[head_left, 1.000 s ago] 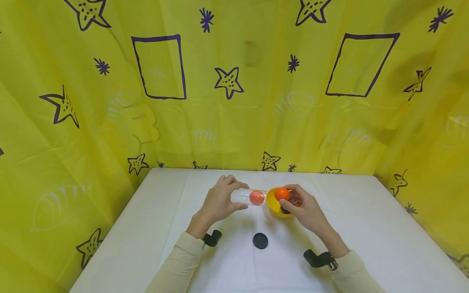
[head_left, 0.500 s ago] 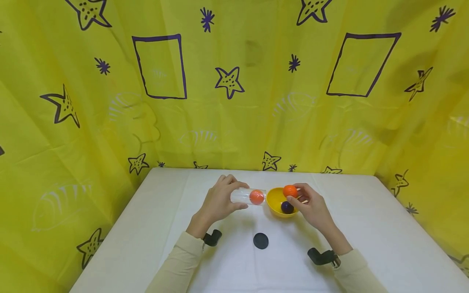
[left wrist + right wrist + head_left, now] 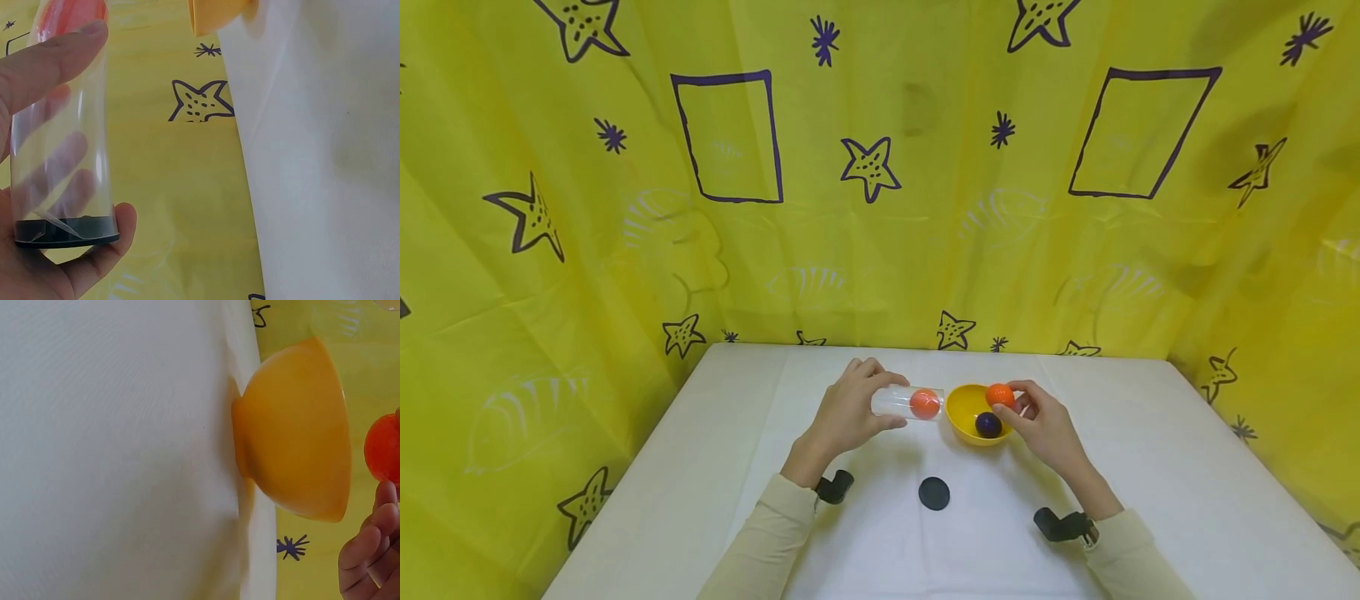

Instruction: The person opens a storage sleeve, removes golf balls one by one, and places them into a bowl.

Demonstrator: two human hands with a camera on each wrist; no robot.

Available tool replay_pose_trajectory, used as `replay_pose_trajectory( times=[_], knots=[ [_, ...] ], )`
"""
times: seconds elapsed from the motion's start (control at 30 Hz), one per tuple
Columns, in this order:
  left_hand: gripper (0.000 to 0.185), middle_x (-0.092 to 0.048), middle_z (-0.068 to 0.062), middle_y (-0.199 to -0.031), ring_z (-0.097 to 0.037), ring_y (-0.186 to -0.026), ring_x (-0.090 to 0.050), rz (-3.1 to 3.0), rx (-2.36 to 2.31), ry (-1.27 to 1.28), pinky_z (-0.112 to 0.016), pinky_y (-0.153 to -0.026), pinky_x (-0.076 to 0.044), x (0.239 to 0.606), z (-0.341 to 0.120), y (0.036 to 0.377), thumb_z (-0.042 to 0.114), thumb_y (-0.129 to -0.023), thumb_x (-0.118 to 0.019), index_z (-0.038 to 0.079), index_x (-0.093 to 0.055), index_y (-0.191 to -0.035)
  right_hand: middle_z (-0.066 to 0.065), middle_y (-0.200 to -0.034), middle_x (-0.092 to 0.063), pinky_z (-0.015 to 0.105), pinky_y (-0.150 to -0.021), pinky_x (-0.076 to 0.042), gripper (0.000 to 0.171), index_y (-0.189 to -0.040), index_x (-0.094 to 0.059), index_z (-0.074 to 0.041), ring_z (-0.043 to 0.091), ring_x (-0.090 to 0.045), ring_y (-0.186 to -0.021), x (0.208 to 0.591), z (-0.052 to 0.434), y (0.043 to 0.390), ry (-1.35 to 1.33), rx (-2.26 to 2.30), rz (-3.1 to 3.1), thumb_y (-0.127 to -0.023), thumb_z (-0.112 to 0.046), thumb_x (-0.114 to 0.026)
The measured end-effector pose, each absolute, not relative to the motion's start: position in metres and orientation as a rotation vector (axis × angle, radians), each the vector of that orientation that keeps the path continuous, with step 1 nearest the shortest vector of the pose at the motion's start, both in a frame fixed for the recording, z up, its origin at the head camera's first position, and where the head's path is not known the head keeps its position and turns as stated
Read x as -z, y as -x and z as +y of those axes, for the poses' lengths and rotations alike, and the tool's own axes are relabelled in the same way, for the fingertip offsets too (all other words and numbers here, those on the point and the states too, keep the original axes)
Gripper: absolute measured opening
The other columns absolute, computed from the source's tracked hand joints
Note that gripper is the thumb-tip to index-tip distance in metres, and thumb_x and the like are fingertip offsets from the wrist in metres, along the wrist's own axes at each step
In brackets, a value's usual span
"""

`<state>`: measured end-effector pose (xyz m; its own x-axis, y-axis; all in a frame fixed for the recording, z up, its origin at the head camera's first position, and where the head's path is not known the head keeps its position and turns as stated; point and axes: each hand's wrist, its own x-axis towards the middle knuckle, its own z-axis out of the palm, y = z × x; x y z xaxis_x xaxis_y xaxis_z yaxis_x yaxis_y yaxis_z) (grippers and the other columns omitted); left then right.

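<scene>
My left hand (image 3: 850, 412) grips a clear plastic tube (image 3: 904, 402) lying sideways above the white table (image 3: 700, 467), with its open end toward the bowl. An orange ball (image 3: 924, 404) sits inside the tube near that end. In the left wrist view the tube (image 3: 62, 144) shows a black bottom cap by my palm. My right hand (image 3: 1037, 425) pinches a second orange ball (image 3: 999, 395) over the right rim of the yellow bowl (image 3: 961, 407). A dark purple ball (image 3: 988, 424) lies in the bowl. The right wrist view shows the bowl (image 3: 294, 431) from outside and the pinched ball (image 3: 382, 449) at the edge.
A black round lid (image 3: 933, 493) lies on the table in front of the bowl, between my forearms. Yellow cloth with purple stars and squares (image 3: 880, 167) hangs behind and at both sides of the table.
My right hand has carried the orange ball from above the bowl's middle to its right rim, uncovering the purple ball. The left hand and tube have stayed still.
</scene>
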<state>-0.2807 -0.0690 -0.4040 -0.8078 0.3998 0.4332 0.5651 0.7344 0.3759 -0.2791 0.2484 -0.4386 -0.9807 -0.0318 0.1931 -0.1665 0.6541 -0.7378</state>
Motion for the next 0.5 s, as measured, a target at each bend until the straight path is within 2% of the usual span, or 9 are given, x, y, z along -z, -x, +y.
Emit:
replay_pose_trajectory(
  times=[0.23, 0.5],
  knots=[
    [0.047, -0.06, 0.003, -0.106, -0.015, -0.101, -0.049, -2.612, 0.713, 0.756, -0.025, -0.075, -0.047, 0.4045, -0.0702, 0.2822, 0.039, -0.078, -0.089, 0.023, -0.074, -0.121, 0.01, -0.097, -0.056, 0.024, -0.063, -0.042, 0.052, -0.133, -0.058, -0.009, 0.022, -0.05, -0.084, 0.4434, 0.2513, 0.2809, -0.125, -1.178, -2.769, -0.095, -0.041, -0.072],
    [0.048, -0.062, 0.001, -0.109, -0.016, -0.102, -0.05, -2.625, 0.726, 0.75, -0.027, -0.076, -0.049, 0.404, -0.0707, 0.2822, 0.038, -0.079, -0.089, 0.022, -0.074, -0.121, 0.01, -0.097, -0.058, 0.028, -0.067, -0.044, 0.049, -0.131, -0.06, -0.008, 0.023, -0.051, -0.087, 0.4483, 0.2509, 0.2818, -0.104, -1.145, -2.797, -0.095, -0.039, -0.073]
  ],
)
